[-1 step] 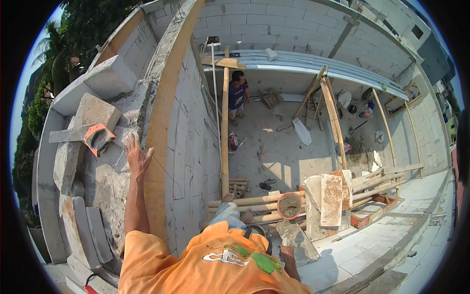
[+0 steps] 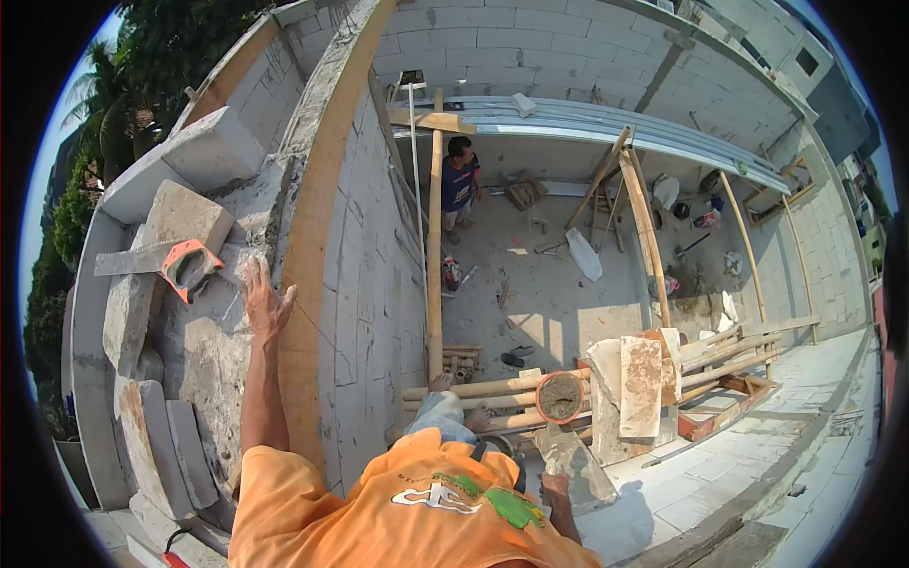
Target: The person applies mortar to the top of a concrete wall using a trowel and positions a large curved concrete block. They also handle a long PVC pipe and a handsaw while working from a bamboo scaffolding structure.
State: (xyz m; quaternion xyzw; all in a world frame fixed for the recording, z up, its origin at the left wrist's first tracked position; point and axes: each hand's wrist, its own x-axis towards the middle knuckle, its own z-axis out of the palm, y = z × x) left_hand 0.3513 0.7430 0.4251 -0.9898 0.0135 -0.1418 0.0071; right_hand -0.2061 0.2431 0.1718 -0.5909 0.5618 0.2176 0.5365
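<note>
My left hand (image 2: 268,301) lies with its fingers spread on the rough mortared wall top (image 2: 204,346), beside a wooden plank (image 2: 305,374) along the wall's edge. Just beyond its fingertips is a hand saw (image 2: 192,269) with an orange and black handle. It rests over pale blocks, its blade pointing left. Low on the right, my right hand (image 2: 556,488) is partly hidden by my orange shirt. Its fingers look closed on something small and pale that I cannot make out. Next to it lies a grey slab (image 2: 589,471). Farther off sits a round bucket of mortar (image 2: 560,398).
Bamboo poles (image 2: 507,388) form a platform under my feet, with pale blocks (image 2: 641,388) stacked at its right. A bamboo post (image 2: 436,256) stands ahead. Below, a co-worker (image 2: 460,185) stands on the floor near long metal channels (image 2: 587,121). Loose blocks (image 2: 151,445) line the left wall.
</note>
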